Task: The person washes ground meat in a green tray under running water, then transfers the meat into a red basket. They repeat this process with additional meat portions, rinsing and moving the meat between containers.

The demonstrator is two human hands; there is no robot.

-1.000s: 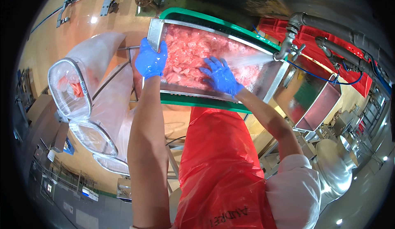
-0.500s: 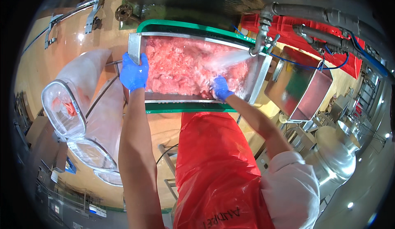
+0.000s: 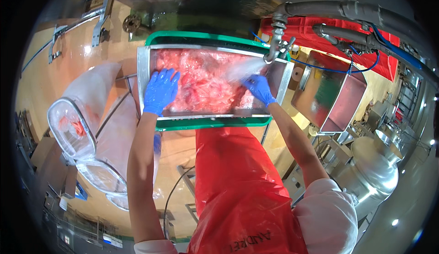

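A metal bin (image 3: 284, 82) full of wet, pinkish-red raw meat pieces (image 3: 206, 82) stands in front of me. My left hand (image 3: 160, 92), in a blue glove, is open with fingers spread over the bin's left end, beside the meat. Its wrist crosses the near left corner. At the right end my right hand (image 3: 259, 89), also blue-gloved, reaches over the near rim to the meat, fingers partly bent and apart. Water sprays from a tap (image 3: 273, 53) onto the meat just beyond that hand. No held piece shows in either hand.
A green tub (image 3: 196, 35) surrounds the metal bin. Grey pipes (image 3: 320, 10) and a blue hose (image 3: 329, 71) run at the far right, above another metal bin (image 3: 318, 94). Clear plastic bags on frames (image 3: 71, 128) stand at left, one with reddish pieces inside.
My left hand has let go of the bin's left rim and moved right, over the meat. My right hand has risen slightly and shifted right. The view has shifted a little.
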